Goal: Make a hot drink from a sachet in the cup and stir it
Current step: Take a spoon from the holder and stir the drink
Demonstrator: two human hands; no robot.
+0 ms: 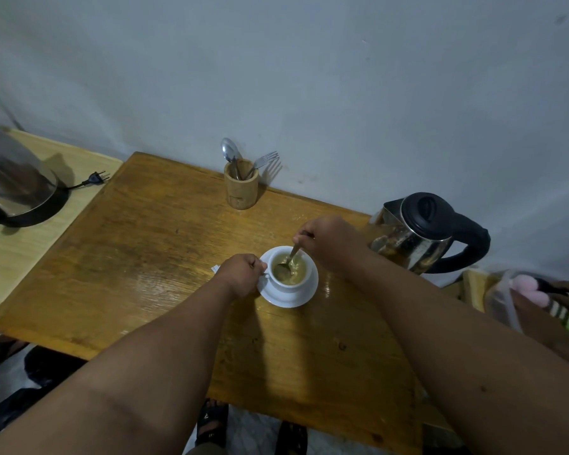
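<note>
Cup: white glazed ceramic cup [291, 272], round and low, standing upright between the 2 hands on the saucer.
Drink: pale tan liquid [293, 274] with lighter foam patches, filling most of the cup.
Spoon: thin metal teaspoon [288, 260], tilted, bowl dipped in the drink, handle running up to the right hand.
Right hand: right hand [329, 241], just beyond and right of the cup, fingers curled and pinching the spoon handle's top.
Left hand: left hand [242, 274], touching the cup's left side, closed in a loose fist with fingertips pinched at the cup's handle.
Saucer: white glossy round saucer [288, 298], flat on the table under the cup; the left hand covers its left edge.
Paper scrap: small white piece [216, 268] peeking out just left of the left hand; no writing readable, too little shows to tell what it is.
Table: varnished wooden table [165, 244], rectangular, orange-brown, visible grain, glossy under the hands.
Kettle: steel electric kettle [424, 234], black plastic lid and handle, just right of the right hand.
Holder: cylindrical bamboo holder [241, 187], beyond both hands by the wall, holding 1 spoon and 1 fork, both metal.
Second kettle: another steel kettle [14, 178] on a black base, far left of the left hand, on a paler side surface; its plug [94, 178] lies loose.
Labels: no brand or writing readable anywhere.
</note>
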